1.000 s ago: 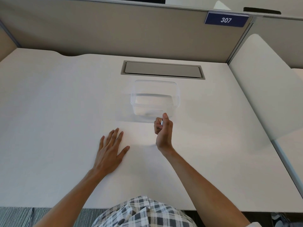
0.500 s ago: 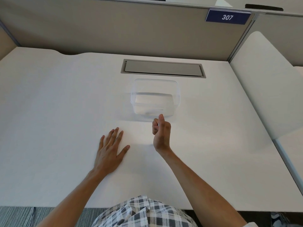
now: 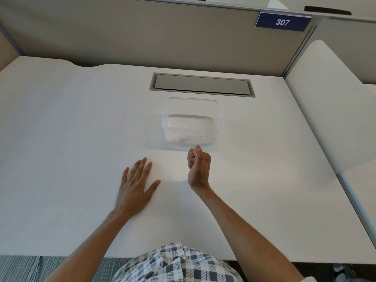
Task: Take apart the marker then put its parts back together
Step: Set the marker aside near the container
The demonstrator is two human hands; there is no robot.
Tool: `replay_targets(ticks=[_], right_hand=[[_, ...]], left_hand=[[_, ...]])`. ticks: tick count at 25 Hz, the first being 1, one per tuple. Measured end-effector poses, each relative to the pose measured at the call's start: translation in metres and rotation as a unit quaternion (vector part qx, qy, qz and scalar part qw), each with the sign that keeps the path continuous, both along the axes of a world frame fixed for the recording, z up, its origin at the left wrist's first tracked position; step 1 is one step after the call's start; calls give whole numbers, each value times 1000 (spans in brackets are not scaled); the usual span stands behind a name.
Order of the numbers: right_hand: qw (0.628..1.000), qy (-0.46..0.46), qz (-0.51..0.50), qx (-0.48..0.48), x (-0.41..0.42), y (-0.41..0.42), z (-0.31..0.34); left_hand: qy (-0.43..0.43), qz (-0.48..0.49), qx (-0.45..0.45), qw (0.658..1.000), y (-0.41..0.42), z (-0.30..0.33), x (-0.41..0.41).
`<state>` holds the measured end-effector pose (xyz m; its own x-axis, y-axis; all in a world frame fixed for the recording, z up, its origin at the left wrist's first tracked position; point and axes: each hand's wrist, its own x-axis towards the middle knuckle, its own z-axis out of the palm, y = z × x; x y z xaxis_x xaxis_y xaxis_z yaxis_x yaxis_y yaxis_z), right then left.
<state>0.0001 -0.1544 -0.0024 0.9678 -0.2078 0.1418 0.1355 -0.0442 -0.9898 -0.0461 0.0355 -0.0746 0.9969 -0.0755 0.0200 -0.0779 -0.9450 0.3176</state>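
My right hand (image 3: 198, 165) hovers in a fist with the thumb up, just in front of a clear plastic box (image 3: 192, 122). Its fingers curl round the marker, which is hidden inside the fist. My left hand (image 3: 136, 184) lies flat on the white desk (image 3: 71, 139), fingers spread, holding nothing, a hand's width left of the right one. Inside the box I make out only faint pale shapes and cannot tell what they are.
A grey cable hatch (image 3: 201, 84) is set into the desk behind the box. Beige partition walls (image 3: 142, 33) close off the back and right, with a blue sign reading 307 (image 3: 282, 22). The desk's front edge is near my body.
My right hand has closed tighter and the pale sliver of marker seen by the thumb a second ago is now covered. The left hand has not moved.
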Motion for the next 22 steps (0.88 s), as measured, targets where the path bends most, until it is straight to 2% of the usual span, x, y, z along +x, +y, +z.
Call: replay_targets(ticks=[22], right_hand=[[1000,-18,3,15,-2,3,2]], left_hand=[[8,1,3,1000,-1,3,-1]])
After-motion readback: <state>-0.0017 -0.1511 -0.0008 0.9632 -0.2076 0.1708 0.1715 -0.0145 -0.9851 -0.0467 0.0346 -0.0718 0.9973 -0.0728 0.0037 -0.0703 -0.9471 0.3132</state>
